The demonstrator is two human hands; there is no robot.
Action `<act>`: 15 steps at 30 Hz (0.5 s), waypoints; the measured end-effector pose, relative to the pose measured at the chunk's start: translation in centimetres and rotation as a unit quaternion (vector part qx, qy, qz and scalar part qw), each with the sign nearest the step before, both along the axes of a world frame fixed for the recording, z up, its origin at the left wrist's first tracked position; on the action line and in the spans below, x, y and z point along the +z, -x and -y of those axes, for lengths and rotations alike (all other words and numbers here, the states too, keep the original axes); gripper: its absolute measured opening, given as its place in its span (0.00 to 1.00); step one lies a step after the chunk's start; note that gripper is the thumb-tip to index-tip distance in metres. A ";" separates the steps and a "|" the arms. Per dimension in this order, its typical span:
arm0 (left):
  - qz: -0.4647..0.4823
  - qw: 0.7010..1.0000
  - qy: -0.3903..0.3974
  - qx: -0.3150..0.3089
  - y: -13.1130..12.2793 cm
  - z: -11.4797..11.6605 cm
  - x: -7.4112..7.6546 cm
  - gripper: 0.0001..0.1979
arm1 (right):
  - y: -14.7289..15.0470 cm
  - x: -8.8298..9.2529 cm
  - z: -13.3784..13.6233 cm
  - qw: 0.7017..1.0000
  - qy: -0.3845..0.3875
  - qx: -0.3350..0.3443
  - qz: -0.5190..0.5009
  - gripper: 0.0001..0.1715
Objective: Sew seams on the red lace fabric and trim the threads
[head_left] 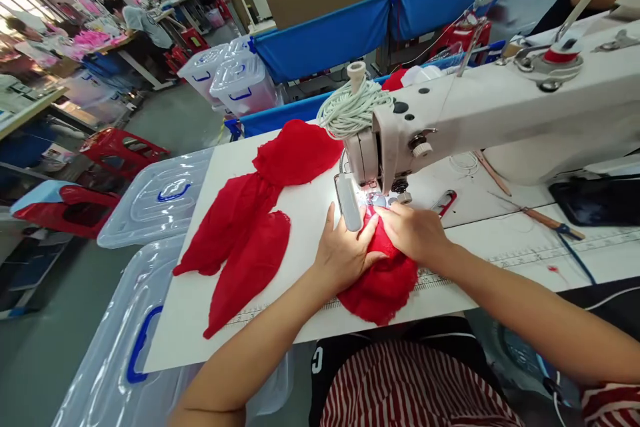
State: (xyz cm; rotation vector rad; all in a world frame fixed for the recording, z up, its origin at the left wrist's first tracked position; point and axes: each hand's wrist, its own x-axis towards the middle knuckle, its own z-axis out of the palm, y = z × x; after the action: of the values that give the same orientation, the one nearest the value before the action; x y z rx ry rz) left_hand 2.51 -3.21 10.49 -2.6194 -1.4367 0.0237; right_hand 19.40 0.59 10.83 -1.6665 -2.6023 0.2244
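Observation:
Both of my hands rest on a small piece of red fabric in front of the needle of a white sewing machine. My left hand lies flat on the fabric's left part, fingers stretched toward the lit presser foot. My right hand presses the fabric from the right, fingers together and pointing at the needle. A longer chain of sewn red fabric pieces trails away to the left across the white table.
A coil of white cord sits on the machine head. Red-handled snips and a wooden-handled tool lie right of the needle. Clear plastic bins with blue handles stand left of the table. Another person works far back left.

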 end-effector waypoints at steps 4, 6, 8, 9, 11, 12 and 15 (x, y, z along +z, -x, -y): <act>-0.001 1.000 -0.001 0.003 0.0 0.0 0.3 0.33 | 0.0 0.6 0.0 1.000 0.014 0.006 -0.018 0.20; 0.000 1.000 -0.022 -0.008 0.1 0.2 0.5 0.33 | 0.1 1.1 0.2 0.999 0.018 -0.002 -0.029 0.19; 0.005 0.998 -0.057 -0.014 0.4 0.3 0.5 0.33 | 0.2 1.7 0.4 0.999 0.017 0.000 -0.040 0.19; 0.008 0.997 -0.072 -0.016 0.5 0.3 0.5 0.32 | 0.3 1.9 0.4 0.999 0.013 0.008 -0.051 0.19; 0.005 0.995 -0.094 -0.014 0.6 0.2 0.4 0.31 | 0.4 2.1 0.5 0.998 -0.001 0.013 -0.068 0.19; -0.001 0.995 -0.099 -0.008 0.6 0.2 0.3 0.31 | 0.4 2.1 0.5 0.997 -0.005 0.014 -0.075 0.19; -0.002 0.993 -0.119 -0.010 0.5 0.4 0.2 0.30 | 0.3 1.7 0.4 0.997 -0.018 0.010 -0.072 0.17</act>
State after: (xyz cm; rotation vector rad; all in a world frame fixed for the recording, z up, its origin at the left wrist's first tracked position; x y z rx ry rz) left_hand 2.02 -3.62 10.70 -2.4380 -1.3212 -0.1371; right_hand 19.06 0.18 12.53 -1.5532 -2.5038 0.2855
